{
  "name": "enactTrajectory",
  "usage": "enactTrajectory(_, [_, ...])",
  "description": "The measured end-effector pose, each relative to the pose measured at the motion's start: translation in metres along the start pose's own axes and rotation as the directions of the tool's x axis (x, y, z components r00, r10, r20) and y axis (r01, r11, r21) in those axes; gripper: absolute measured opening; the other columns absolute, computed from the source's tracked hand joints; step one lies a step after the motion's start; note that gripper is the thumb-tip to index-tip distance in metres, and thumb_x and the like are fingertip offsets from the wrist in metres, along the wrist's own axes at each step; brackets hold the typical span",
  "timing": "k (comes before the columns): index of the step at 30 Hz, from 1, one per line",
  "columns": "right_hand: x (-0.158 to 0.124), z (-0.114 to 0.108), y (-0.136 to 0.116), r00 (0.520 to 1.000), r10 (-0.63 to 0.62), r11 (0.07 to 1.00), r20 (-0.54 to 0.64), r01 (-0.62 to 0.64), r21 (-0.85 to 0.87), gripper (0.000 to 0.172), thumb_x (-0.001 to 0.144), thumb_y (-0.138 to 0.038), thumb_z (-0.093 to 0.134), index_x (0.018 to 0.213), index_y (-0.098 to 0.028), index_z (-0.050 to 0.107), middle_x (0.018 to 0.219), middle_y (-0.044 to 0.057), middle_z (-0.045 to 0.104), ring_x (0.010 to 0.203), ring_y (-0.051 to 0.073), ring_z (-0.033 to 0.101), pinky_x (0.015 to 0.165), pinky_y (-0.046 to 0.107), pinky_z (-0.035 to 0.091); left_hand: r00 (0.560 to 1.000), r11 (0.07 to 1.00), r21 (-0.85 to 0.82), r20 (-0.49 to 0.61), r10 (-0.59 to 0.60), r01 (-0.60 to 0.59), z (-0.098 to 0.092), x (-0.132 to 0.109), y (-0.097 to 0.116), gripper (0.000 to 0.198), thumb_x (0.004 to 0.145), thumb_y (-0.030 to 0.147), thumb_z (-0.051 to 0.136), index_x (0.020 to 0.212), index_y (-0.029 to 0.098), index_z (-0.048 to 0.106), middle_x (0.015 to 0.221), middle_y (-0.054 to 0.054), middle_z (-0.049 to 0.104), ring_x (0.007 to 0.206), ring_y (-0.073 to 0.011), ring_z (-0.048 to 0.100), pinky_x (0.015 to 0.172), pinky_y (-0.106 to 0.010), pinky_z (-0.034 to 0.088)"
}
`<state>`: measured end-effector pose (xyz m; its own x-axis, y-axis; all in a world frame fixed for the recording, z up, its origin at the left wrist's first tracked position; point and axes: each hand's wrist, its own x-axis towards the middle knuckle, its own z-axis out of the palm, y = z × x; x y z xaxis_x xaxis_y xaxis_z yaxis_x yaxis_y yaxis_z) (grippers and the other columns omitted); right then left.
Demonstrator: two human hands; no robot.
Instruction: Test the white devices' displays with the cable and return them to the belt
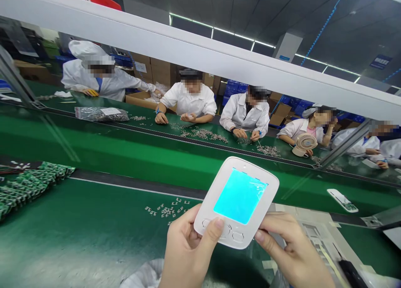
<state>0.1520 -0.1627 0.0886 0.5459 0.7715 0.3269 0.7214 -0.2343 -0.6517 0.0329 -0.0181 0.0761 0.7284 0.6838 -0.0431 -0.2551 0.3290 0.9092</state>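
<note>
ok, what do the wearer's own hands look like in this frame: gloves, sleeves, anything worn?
Both are bare: the left hand and the right hand show no gloves, rings or finger cots. Nails look short and unpainted. No sleeve or wrist strap shows before the lower frame edge cuts off the wrists. No cables or markings on either.

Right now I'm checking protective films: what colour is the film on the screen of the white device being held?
Cyan-blue film, seen in the head view.

White device (237, 203) with cyan screen held up in both hands, left hand (187, 248), right hand (293, 254), green table (78, 233) beneath, small metal parts (167, 209) scattered behind.
</note>
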Motion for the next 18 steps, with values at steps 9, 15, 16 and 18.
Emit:
enactTrajectory(9, [-0.0016,-0.0009,0.0003,1.0,0.013,0.999,0.009,-0.014,0.041,0.025,0.091,-0.043,0.054,0.104,-0.033,0.074,0.093,0.006,0.072,0.094,0.025,0.066,0.076,0.033,0.054,1.0,1.0,0.009,0.007,0.008,-0.008,0.0016,-0.0026,0.006,0.034,0.068,0.042,0.079,0.09,0.016,0.075,0.083,-0.009,0.074,0.074,-0.0268,0.069,0.065,-0.03,0.058])
enactTrajectory(15, [-0.0039,-0.0038,0.0,1.0,0.01,0.998,-0.008,-0.009,0.069,0.023,0.09,-0.045,0.057,0.103,-0.036,0.074,0.09,0.005,0.072,0.094,0.024,0.066,0.075,0.032,0.054,0.995,0.996,-0.072,0.088,-0.036,0.043,-0.0036,-0.0001,0.0083,0.034,0.069,0.04,0.079,0.091,0.015,0.076,0.085,-0.009,0.074,0.075,-0.0245,0.068,0.064,-0.027,0.057])
enactTrajectory(16, [-0.0037,-0.004,-0.0004,1.0,0.013,0.998,-0.006,-0.012,0.068,0.023,0.09,-0.045,0.057,0.103,-0.036,0.074,0.091,0.005,0.072,0.094,0.024,0.066,0.075,0.032,0.054,0.996,0.995,-0.086,0.082,-0.035,0.042,-0.0034,-0.0004,0.0083,0.033,0.069,0.04,0.079,0.09,0.015,0.076,0.085,-0.009,0.074,0.075,-0.0241,0.068,0.063,-0.026,0.056])
enactTrajectory(18, [-0.0034,-0.0042,-0.0014,1.0,0.019,0.997,0.002,-0.019,0.071,0.023,0.09,-0.043,0.057,0.104,-0.036,0.074,0.091,0.005,0.072,0.094,0.024,0.066,0.076,0.032,0.054,0.996,0.995,-0.094,0.083,-0.037,0.044,-0.0028,-0.001,0.0083,0.032,0.069,0.039,0.08,0.089,0.015,0.076,0.084,-0.009,0.074,0.074,-0.0235,0.068,0.063,-0.026,0.056])
